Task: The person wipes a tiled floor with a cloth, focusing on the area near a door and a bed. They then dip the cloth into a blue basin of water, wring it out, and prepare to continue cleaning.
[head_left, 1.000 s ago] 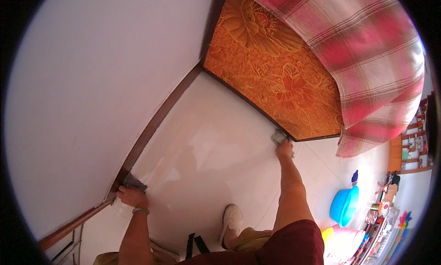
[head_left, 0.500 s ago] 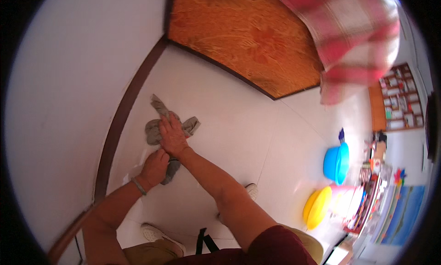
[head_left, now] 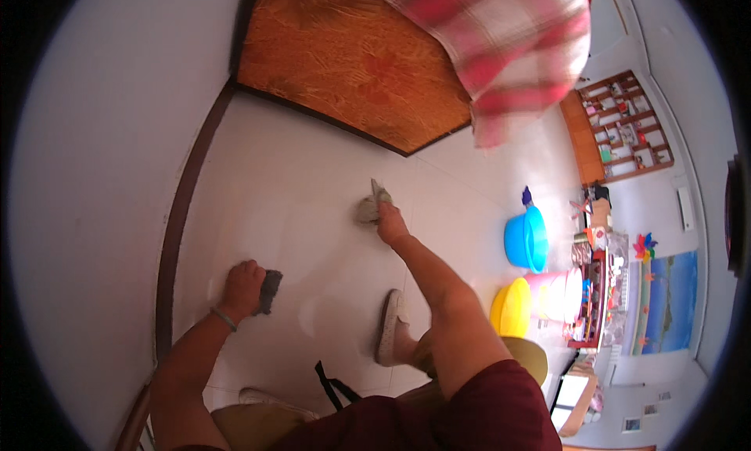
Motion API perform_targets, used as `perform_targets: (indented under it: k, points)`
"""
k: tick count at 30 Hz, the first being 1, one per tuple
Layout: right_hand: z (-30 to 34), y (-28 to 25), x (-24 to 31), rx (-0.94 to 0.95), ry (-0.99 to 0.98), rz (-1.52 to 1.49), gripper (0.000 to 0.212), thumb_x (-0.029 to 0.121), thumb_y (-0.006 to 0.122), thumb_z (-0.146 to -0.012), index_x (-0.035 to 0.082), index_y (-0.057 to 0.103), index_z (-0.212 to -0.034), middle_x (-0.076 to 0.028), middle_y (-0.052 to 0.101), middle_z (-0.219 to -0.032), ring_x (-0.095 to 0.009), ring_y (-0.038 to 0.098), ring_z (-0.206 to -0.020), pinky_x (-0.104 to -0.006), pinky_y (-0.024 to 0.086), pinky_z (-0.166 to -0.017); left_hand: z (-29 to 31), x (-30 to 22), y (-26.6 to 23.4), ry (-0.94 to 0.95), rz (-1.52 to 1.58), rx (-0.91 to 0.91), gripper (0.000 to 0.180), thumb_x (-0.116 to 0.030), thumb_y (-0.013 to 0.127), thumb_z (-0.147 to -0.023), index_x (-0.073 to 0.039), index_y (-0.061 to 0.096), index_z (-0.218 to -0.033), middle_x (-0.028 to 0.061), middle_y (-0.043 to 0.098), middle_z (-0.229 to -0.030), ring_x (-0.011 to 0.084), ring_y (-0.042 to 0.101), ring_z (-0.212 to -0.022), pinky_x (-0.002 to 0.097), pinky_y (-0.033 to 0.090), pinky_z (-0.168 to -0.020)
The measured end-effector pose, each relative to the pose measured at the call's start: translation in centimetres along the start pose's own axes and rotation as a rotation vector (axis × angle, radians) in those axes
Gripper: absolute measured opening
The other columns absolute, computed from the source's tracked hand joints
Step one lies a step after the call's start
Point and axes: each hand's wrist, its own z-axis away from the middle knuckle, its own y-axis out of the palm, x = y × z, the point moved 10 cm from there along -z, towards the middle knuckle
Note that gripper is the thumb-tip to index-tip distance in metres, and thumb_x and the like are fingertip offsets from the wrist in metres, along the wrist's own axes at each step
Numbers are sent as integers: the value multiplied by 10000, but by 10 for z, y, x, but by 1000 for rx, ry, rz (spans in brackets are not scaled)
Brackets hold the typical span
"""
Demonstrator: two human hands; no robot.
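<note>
My left hand (head_left: 242, 289) is low over the floor near the wall, its fingers closed on a dark grey rag (head_left: 269, 292) that sticks out beside it. Further forward and to the right, my right hand (head_left: 392, 222) grips a bunched grey-brown cloth (head_left: 368, 210). One end of that cloth pokes up past the fingers. Whether it touches the floor I cannot tell.
A wooden panel (head_left: 344, 68) stands ahead, with a red-and-white checked cloth (head_left: 508, 40) hanging at its right. A dark skirting board (head_left: 186, 193) runs along the left wall. At the right are a blue basin (head_left: 526, 240), a yellow basin (head_left: 511, 309) and a pink tub (head_left: 555, 293).
My hands were close together on the cloths near the wall. My right hand has moved away to the right with the grey-brown cloth; my left has shifted slightly left and nearer with the dark rag.
</note>
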Motion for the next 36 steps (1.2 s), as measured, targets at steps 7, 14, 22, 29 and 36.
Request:
perform_targets:
  k: [7,14,22,29,36]
  points:
    - [140,18,222,563,-1123,-149,501,-68,542,-800,36,474,-1286,-194,426,-1378,-371,407,-1264,-436,357,-1056,-3,10,22,-57,-60,161,83,-84,554,-828,-21,542,-881,187,528,-922,368,533,-892,446,457,-765]
    - [177,135,146,500,-1283,-215,437,2,543,-831,-41,489,-1263,-223,434,-1383,-423,319,-1341,-489,343,-1063,-28,12,62,-194,-52,506,414,-73,699,-694,-27,517,-1063,210,468,-1114,414,533,-991,453,471,-850]
    - [139,106,38,176,-1341,-467,483,7,538,-820,-23,467,-1296,-170,395,-1444,-389,247,-1401,-471,269,-1124,-65,-17,118,-513,-197,432,483,-140,697,-665,-13,502,-1088,196,491,-1062,403,522,-1015,466,423,-915]
    - [123,37,-120,148,-955,-298,505,-11,552,-798,18,487,-1298,-124,408,-1444,-355,254,-1402,-432,254,-1147,-169,-90,165,-433,-248,209,254,39,554,-794,10,476,-1035,217,456,-1088,428,502,-1004,482,460,-846]
    - [91,-66,-395,-84,-504,-219,413,-18,524,-834,30,552,-1244,-115,545,-1303,-398,457,-1242,-450,375,-1064,-265,-124,232,-548,-4,349,309,61,566,-807,27,405,-1069,244,399,-1149,457,463,-1061,493,435,-909]
